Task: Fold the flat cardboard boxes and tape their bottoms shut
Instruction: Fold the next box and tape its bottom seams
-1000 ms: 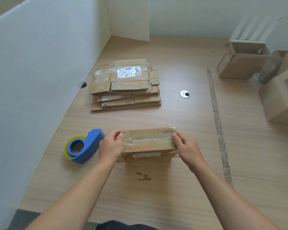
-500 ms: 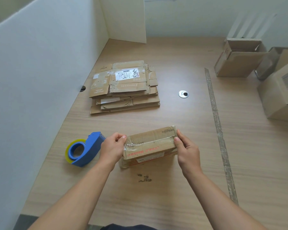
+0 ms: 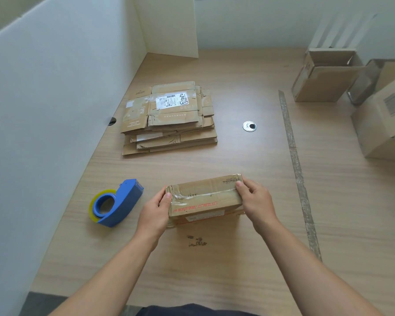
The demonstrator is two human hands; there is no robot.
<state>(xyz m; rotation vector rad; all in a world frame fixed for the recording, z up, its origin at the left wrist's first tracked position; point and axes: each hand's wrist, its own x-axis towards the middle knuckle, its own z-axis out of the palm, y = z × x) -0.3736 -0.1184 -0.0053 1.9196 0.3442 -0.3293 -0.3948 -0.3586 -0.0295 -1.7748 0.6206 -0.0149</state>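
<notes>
Two hands, one box, head view only. Left hand [image 3: 154, 213] grips the left end of the small cardboard box [image 3: 204, 197]: thumb on the top face by the edge, other fingers curled round the end, mostly hidden. Right hand [image 3: 257, 201] grips the right end the same way, thumb on the far top corner, fingers [image 3: 249, 190] wrapped down the side. The box sits front-centre on the wooden table [image 3: 237, 281], tilted a bit; can't tell if it's lifted off or resting on it.

A clear tape strip [image 3: 203, 195] runs lengthwise along the top seam between the two thumbs, wrinkled at the left end.

Step, as I read it: flaps folded and seam taped, so this box is approx. done, and the hands are prob. checking or pressing the tape ends. Next move calls for:
- flattening that wrinkled end;
- moving the box over w/ the folded boxes [image 3: 324, 76] far right;
- pulling a fresh flat from the stack of flat boxes [image 3: 169, 117] well beyond.

The blue tape dispenser [image 3: 116, 202] lies just left of the left hand, not touching.
</notes>
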